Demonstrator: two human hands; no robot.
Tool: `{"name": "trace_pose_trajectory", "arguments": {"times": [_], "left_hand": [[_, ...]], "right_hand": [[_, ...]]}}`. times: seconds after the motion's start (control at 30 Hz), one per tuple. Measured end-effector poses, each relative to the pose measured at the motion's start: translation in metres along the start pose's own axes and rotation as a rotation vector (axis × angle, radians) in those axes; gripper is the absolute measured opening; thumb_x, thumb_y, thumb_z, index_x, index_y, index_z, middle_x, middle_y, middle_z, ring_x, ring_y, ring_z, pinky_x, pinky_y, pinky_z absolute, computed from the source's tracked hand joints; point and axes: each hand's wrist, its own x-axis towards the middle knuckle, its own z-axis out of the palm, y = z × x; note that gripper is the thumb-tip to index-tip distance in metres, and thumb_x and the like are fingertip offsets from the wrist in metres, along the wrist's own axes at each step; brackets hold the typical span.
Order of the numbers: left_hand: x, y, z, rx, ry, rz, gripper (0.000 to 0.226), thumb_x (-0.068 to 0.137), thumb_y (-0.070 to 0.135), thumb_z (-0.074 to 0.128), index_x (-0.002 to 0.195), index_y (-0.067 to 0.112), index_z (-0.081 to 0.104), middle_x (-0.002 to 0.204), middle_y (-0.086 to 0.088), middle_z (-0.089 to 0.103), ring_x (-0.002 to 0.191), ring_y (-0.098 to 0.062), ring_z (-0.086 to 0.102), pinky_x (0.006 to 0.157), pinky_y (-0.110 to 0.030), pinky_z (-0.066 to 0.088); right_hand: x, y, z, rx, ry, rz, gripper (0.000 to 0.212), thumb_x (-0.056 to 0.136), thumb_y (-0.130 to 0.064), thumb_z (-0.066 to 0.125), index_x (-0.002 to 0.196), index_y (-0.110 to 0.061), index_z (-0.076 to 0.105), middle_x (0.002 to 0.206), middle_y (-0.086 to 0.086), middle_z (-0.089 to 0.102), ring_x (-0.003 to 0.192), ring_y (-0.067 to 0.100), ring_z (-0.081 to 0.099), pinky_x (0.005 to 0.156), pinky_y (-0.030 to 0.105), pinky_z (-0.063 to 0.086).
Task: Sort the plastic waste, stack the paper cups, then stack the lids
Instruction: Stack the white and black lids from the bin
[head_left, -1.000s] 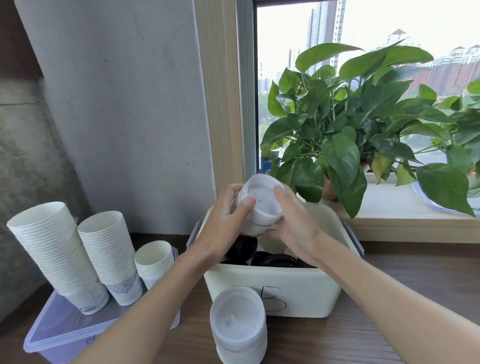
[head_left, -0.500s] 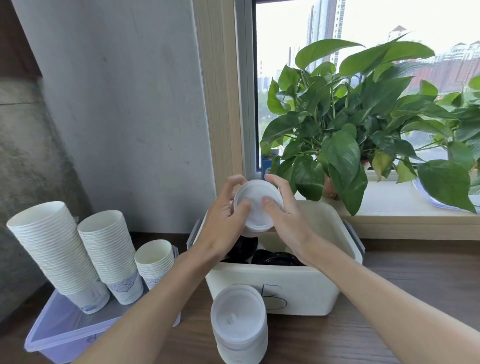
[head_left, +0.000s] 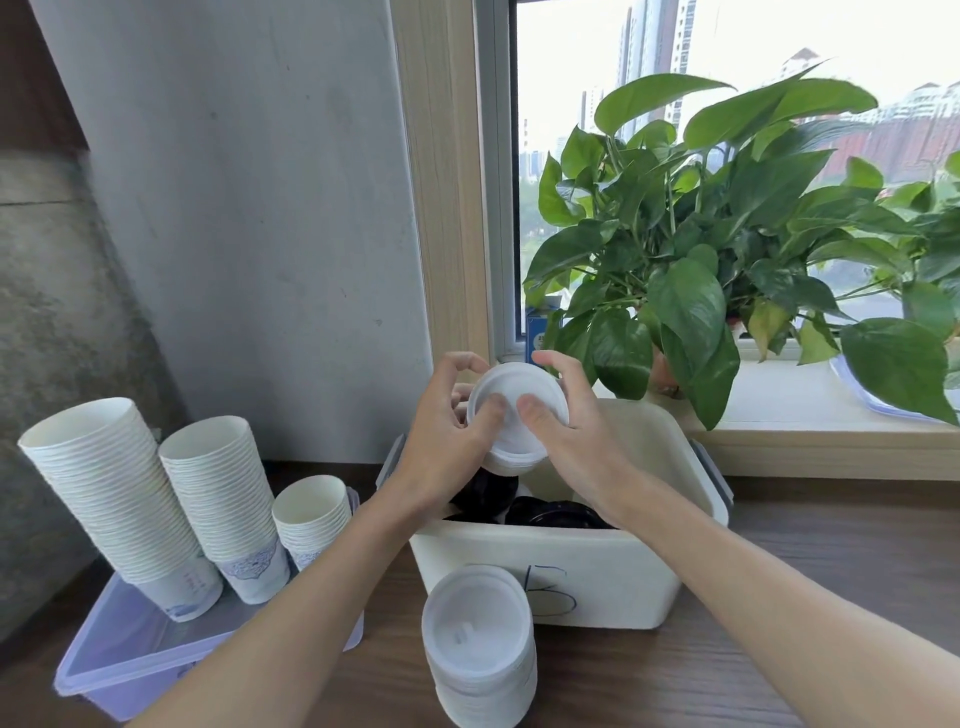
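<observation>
Both hands hold a small stack of white plastic lids (head_left: 514, 415) above the white bin (head_left: 597, 577), its flat face turned toward me. My left hand (head_left: 447, 441) grips the stack's left side, thumb on the face. My right hand (head_left: 576, 431) grips the right side, thumb on the face too. Black lids (head_left: 540, 512) lie inside the bin. A taller stack of white lids (head_left: 480, 644) stands on the wooden table in front of the bin. Three stacks of white paper cups (head_left: 208, 499) lean on a clear lidded box (head_left: 130, 660) at the left.
The bin carries a hand-drawn "B" on its front. A leafy potted plant (head_left: 727, 249) sits on the windowsill behind it, leaves hanging over the bin's back right. A grey wall (head_left: 234, 208) closes the left and back. Bare wooden table (head_left: 831, 561) lies to the right.
The held lid stack has tipped so its flat face points more toward me, and both thumbs have shifted onto that face. The hands stayed above the bin.
</observation>
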Motion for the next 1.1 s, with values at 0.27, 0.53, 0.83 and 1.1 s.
{"name": "trace_pose_trajectory", "arguments": {"times": [0.27, 0.53, 0.83, 1.1], "left_hand": [[0.002, -0.005, -0.002, -0.039, -0.048, -0.046, 0.021, 0.100, 0.014, 0.058, 0.113, 0.027, 0.050, 0.096, -0.012, 0.070, 0.073, -0.008, 0.066, 0.062, -0.019, 0.052], [0.005, -0.009, 0.000, -0.021, -0.079, -0.139, 0.055, 0.088, 0.059, 0.064, 0.133, 0.037, 0.041, 0.113, -0.004, 0.072, 0.101, -0.017, 0.070, 0.080, -0.027, 0.053], [0.004, -0.007, 0.000, -0.085, -0.006, -0.094, 0.042, 0.092, 0.034, 0.070, 0.126, 0.033, 0.046, 0.098, -0.005, 0.076, 0.090, -0.018, 0.072, 0.072, -0.022, 0.054], [0.007, -0.011, -0.001, -0.085, -0.067, -0.111, 0.049, 0.091, 0.042, 0.070, 0.130, 0.038, 0.040, 0.110, -0.004, 0.075, 0.098, -0.016, 0.070, 0.081, -0.025, 0.052]], "right_hand": [[0.005, 0.002, -0.003, 0.183, -0.038, 0.199, 0.044, 0.081, -0.052, 0.060, 0.122, -0.038, 0.050, 0.127, 0.001, 0.056, 0.118, 0.017, 0.054, 0.104, 0.039, 0.044], [0.000, -0.003, -0.004, 0.026, 0.070, 0.092, 0.031, 0.097, -0.040, 0.049, 0.126, -0.031, 0.040, 0.099, -0.014, 0.053, 0.084, -0.009, 0.052, 0.065, 0.000, 0.040], [-0.003, -0.004, -0.003, -0.015, 0.072, 0.024, 0.025, 0.098, -0.039, 0.048, 0.120, -0.035, 0.037, 0.088, -0.002, 0.047, 0.078, 0.007, 0.046, 0.070, 0.019, 0.036], [-0.003, -0.005, -0.003, -0.048, 0.117, -0.008, 0.020, 0.101, -0.032, 0.046, 0.119, -0.030, 0.037, 0.087, -0.001, 0.045, 0.075, 0.005, 0.046, 0.065, 0.009, 0.040]]}}
